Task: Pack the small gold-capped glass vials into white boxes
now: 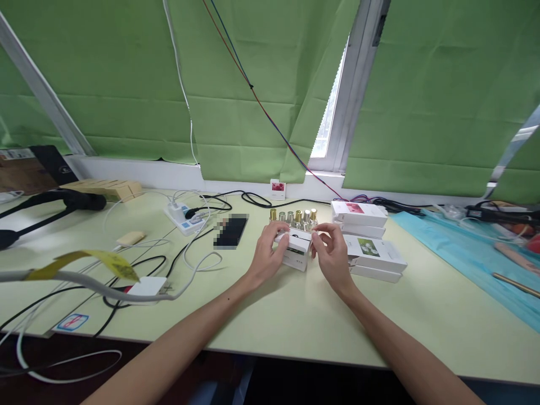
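My left hand (270, 250) grips a small white cardboard box (295, 259) with a picture on its side, the thumb over the near top edge. At the box's right end, the curled fingers of my right hand (331, 253) pinch its edge; the exact contact is partly hidden. Just behind the box stands a group of small bottles with gold and silver caps (298, 216). To the right of my right hand are stacked white boxes, some with a green picture (375, 254) and others with a red one (358, 209).
A phone (231, 232) lies left of my hands. Farther left are a power strip (185, 218), a white adapter (147, 288) and tangled cables. A red-pictured box (277, 190) stands by the wall. Blue plastic sheeting (459, 247) covers the right side of the table.
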{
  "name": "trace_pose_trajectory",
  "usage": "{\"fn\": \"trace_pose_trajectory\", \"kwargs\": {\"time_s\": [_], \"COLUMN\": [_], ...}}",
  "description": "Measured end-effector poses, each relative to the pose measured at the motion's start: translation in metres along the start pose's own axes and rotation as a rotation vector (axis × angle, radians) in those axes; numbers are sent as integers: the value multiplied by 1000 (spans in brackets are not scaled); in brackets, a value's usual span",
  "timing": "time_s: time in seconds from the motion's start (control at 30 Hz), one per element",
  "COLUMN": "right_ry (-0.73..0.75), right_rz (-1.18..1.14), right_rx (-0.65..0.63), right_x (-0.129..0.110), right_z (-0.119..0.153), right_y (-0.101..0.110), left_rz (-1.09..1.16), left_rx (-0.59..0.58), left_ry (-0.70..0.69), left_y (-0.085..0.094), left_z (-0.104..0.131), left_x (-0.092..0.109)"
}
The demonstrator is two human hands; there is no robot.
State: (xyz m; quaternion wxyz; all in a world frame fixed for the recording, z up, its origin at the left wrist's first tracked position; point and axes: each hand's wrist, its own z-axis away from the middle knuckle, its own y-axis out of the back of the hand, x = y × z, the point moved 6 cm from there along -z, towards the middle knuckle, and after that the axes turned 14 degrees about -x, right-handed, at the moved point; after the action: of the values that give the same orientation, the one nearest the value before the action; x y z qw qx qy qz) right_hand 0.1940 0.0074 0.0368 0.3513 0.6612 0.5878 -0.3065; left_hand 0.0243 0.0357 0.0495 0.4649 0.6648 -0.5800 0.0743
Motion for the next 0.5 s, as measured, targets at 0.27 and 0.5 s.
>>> {"fn": "trace_pose_trajectory", "kwargs": {"time_s": [0.27,0.5], "right_ry": [-15,-27], "right_rz": [14,154], "right_rx": [65,44], "right_x": [4,4], "right_z": [2,2], "right_y": [4,3], "left_rz": [-9,-19], "left_rx": [-10,-18], "left_ry": [-19,-16], "left_y": [0,1], "left_z": [-1,-1], "left_x": [3,4]}}
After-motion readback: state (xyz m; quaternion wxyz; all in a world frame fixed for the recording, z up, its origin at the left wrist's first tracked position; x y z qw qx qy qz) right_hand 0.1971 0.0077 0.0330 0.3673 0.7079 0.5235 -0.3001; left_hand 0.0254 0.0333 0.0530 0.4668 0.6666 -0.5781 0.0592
